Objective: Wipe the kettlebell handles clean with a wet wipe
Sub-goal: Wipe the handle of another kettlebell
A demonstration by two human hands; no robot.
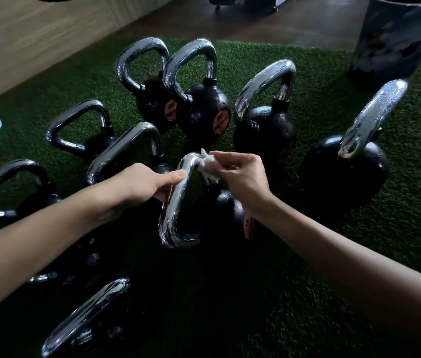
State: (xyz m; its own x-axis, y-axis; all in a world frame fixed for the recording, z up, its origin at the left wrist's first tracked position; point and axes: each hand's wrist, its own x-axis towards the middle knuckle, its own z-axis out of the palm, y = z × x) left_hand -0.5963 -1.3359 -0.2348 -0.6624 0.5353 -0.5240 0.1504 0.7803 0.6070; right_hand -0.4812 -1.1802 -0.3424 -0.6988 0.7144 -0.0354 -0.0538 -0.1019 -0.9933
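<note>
The right hand (pixel 240 177) pinches the wet wipe (pixel 210 167) against the far bend of the kettlebell handle (pixel 172 218). The bar runs back toward the person, and the left hand (pixel 139 184) grips it mid-length.

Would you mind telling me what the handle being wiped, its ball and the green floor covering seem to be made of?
Handle: likely chrome-plated steel, mirror-bright with sharp highlights. Ball: dull black, perhaps cast iron or rubber-coated; the look cannot settle which. Floor covering: artificial turf, judging by its short, dense green fibres.
</note>
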